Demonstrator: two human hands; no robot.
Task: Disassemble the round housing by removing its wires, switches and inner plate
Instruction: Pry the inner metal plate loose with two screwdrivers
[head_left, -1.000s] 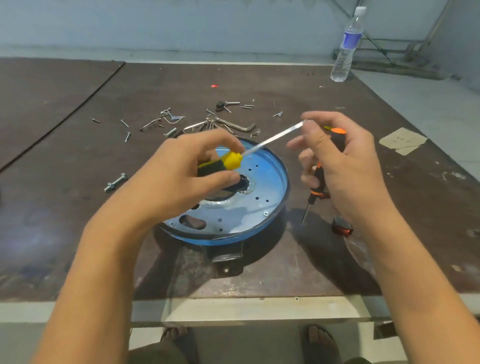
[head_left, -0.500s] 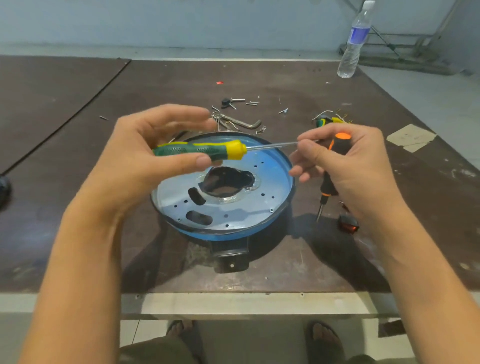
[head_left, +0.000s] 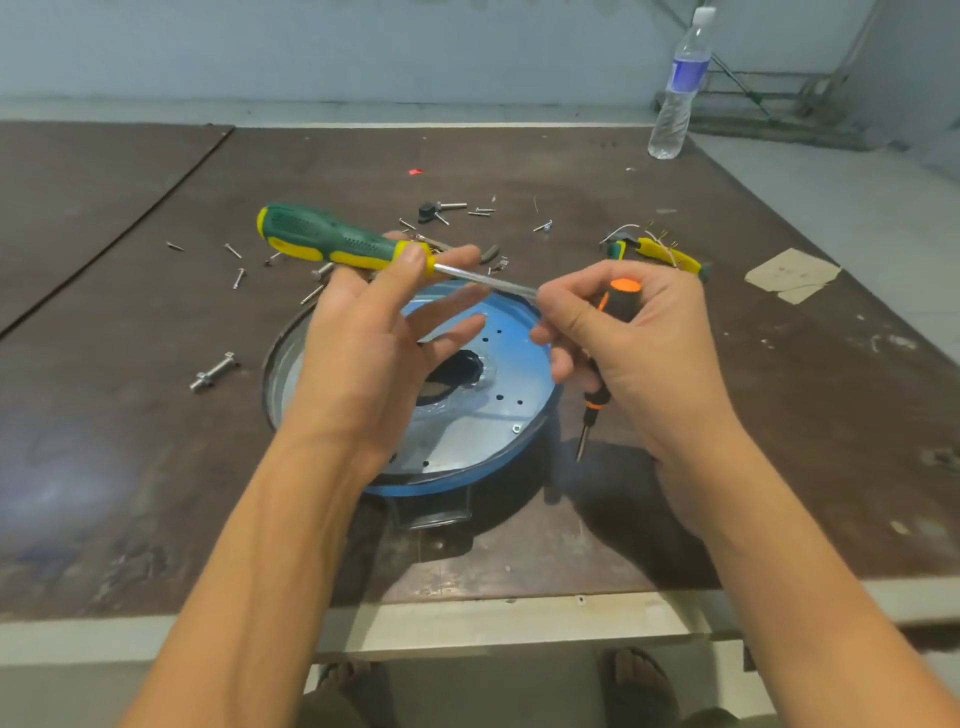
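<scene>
I'm on one head-worn wide-angle view, looking forward and down, close over the table (head_left: 156, 467), near edge at six o'clock, wall (head_left: 363, 52) at twelve, no second view shared

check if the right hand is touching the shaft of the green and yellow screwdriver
Touching. The head view shows the right hand pinching the end of the green and yellow screwdriver shaft between thumb and finger.

I see the round housing (head_left: 483, 415) lying flat at the table's centre; blue-rimmed. Its perforated inner plate (head_left: 498, 374) faces up; a dark hole sits at its middle.
</scene>
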